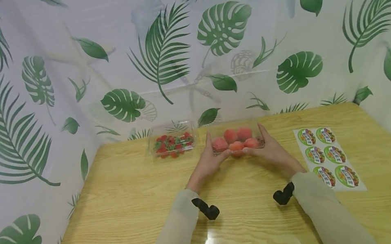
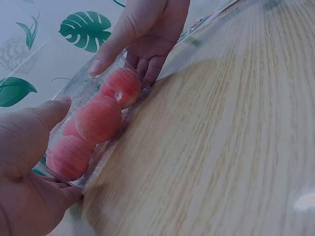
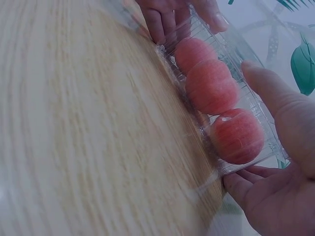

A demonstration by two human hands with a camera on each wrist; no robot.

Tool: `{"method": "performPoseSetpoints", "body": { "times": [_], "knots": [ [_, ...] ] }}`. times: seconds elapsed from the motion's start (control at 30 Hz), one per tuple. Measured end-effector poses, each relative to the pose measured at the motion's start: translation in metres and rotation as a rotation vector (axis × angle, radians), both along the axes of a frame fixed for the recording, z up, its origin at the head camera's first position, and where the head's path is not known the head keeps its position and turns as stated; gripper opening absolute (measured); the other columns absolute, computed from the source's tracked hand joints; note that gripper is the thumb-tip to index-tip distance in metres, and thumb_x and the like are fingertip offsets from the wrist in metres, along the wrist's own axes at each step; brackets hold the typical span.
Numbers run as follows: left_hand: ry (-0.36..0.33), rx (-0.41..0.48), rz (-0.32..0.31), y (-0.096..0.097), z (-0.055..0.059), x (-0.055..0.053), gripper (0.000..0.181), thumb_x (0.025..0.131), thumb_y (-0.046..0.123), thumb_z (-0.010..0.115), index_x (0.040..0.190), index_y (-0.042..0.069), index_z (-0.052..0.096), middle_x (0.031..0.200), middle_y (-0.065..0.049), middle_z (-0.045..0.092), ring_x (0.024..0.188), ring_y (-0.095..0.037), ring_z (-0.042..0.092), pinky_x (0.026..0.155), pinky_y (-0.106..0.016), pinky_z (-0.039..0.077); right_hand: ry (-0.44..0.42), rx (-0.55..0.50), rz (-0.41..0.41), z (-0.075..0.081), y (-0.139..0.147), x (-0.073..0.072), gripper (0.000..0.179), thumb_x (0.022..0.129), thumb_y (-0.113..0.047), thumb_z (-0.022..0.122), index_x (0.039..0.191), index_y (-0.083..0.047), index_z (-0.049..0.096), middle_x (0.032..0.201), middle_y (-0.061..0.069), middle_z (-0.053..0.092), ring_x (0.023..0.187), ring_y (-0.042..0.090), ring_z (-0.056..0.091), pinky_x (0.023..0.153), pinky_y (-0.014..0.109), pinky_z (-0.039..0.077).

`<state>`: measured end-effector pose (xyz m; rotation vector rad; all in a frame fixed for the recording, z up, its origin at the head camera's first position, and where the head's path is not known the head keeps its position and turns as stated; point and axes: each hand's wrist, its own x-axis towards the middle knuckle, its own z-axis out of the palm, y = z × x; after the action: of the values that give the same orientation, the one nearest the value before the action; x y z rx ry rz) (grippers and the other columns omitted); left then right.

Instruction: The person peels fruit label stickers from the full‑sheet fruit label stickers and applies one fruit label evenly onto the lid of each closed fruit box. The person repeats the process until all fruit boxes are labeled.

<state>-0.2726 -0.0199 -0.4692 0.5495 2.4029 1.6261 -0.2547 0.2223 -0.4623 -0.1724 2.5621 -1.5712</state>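
A clear plastic box (image 1: 223, 126) with several pinkish-red peaches (image 1: 231, 135) in it is at the back middle of the table. My left hand (image 1: 206, 162) grips its left end, thumb along the near side. The right hand (image 1: 271, 153) holds the opposite end in the same way. In the left wrist view, the fingers of the left hand (image 2: 29, 162) reach under the box's lower edge. The right wrist view has the right hand (image 3: 280, 196) around the near end, the peaches (image 3: 238, 135) showing through the plastic. Whether the box touches the table is hard to tell.
Left of the peaches stands another clear box (image 1: 151, 146) holding red strawberries (image 1: 172, 143) with green leaves. A white sheet of round fruit stickers (image 1: 315, 155) lies on the right of the wooden table (image 1: 118, 214). Leaf-patterned cloth (image 1: 182, 78) rises behind the table and at both sides.
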Motion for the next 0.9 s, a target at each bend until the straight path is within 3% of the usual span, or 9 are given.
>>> {"method": "performPoseSetpoints", "body": {
  "times": [0.3,0.6,0.9],
  "knots": [
    [-0.027,-0.015,0.009,-0.002,-0.001,0.002,0.103,0.097,0.039,0.064,0.158,0.013,-0.015,0.164,-0.02,0.015,0.149,-0.028,0.021,0.118,-0.049,0.025,-0.037,-0.02,-0.016,-0.003,-0.003,0.002,0.118,0.087,-0.047,0.074,0.158,-0.021,-0.016,0.161,0.029,0.012,0.148,0.042,0.02,0.116,0.058,0.021],
    [-0.016,0.017,-0.002,-0.002,-0.002,0.004,0.1,0.099,0.034,0.062,0.157,0.011,-0.016,0.164,-0.022,0.01,0.149,-0.03,0.02,0.117,-0.049,0.026,-0.006,-0.057,0.006,0.0,-0.004,0.009,0.114,0.089,-0.043,0.073,0.158,-0.024,-0.015,0.16,0.029,0.017,0.145,0.042,0.027,0.114,0.058,0.027],
    [-0.047,0.001,0.007,-0.003,0.002,0.008,0.102,0.097,0.038,0.063,0.158,0.014,-0.016,0.163,-0.02,0.016,0.149,-0.03,0.023,0.117,-0.049,0.026,-0.035,-0.115,-0.01,0.001,-0.006,0.012,0.116,0.088,-0.043,0.075,0.158,-0.026,-0.016,0.163,0.024,0.012,0.147,0.037,0.022,0.117,0.055,0.022]
  ]
}}
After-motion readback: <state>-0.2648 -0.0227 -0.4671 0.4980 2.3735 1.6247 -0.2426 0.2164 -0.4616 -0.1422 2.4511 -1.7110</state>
